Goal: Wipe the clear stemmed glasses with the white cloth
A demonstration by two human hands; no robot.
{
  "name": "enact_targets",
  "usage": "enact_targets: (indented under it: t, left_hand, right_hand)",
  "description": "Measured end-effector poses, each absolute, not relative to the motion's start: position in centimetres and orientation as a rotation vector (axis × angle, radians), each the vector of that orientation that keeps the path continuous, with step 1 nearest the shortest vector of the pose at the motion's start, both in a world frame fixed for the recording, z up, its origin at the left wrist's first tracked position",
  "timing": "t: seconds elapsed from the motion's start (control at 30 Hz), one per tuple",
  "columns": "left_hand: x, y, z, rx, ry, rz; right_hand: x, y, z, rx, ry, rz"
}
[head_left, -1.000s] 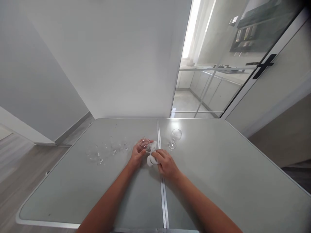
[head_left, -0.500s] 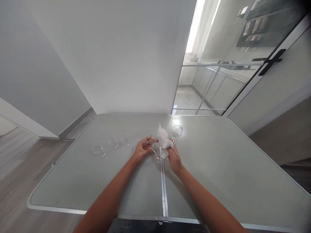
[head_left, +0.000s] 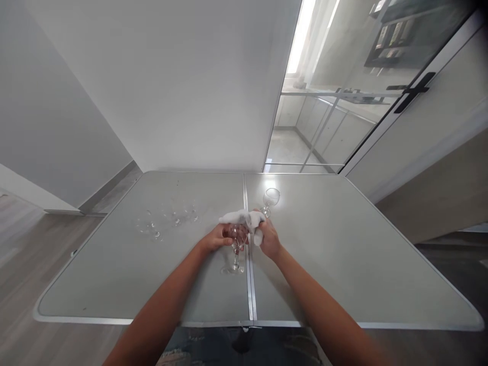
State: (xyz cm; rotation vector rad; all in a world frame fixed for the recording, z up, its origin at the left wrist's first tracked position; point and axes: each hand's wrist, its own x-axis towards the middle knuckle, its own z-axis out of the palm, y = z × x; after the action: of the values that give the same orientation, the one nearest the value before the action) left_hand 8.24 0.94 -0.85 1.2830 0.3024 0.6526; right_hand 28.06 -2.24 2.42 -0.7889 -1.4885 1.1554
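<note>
My left hand [head_left: 216,239] is closed around the bowl of a clear stemmed glass [head_left: 237,245], whose stem and foot point down toward me. A white cloth [head_left: 238,217] is gripped in my right hand [head_left: 270,240]. The cloth lies across the far side of the glass's rim, and part of it hangs below my right fingers. Just beyond my right hand another stemmed glass [head_left: 271,197] stands on the table. The fingers behind the bowl show only through the glass.
Several clear glasses [head_left: 155,231] are on the left half of the pale grey table [head_left: 324,254]. A metal seam [head_left: 250,295] runs down the table's middle. A white wall [head_left: 198,101] borders the far edge, with a glazed door [head_left: 381,132] to the right.
The glass in my left hand has swung from slanting to nearly upright, with its foot now nearer me. The cloth has spread leftward over its rim. My view has shifted slightly.
</note>
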Motion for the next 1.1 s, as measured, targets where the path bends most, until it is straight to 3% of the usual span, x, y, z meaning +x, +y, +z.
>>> enact_targets:
  t: [0.2, 0.4, 0.6, 0.8, 0.97, 1.1]
  left_hand:
    - [8.5, 1.5, -0.5, 1.117, 0.454, 1.134]
    - [8.9, 1.7, -1.9, 1.118, 0.603, 1.222]
    - [8.5, 2.2, -1.9, 1.227, 0.604, 1.239]
    - [8.3, 2.4, -1.3, 1.198, 0.611, 1.325]
    - [8.6, 2.1, -1.1, 1.239, 0.584, 1.330]
    - [8.7, 1.9, -1.2, 1.278, 0.531, 1.235]
  right_hand:
    - [26.8, -2.8, 2.0, -0.847, -1.597, 1.035]
    - [27.0, -3.4, 3.0, -0.565, -2.034, 0.659]
    - [28.7, -3.7, 3.8, -0.786, -1.524, 0.955]
    - [30.3, -2.5, 4.3, -0.842, -1.509, 1.316]
    - [29.2, -2.4, 3.7, -1.258, -1.676, 0.857]
    - [28.2, -2.7, 2.7, -1.324, -1.969, 0.517]
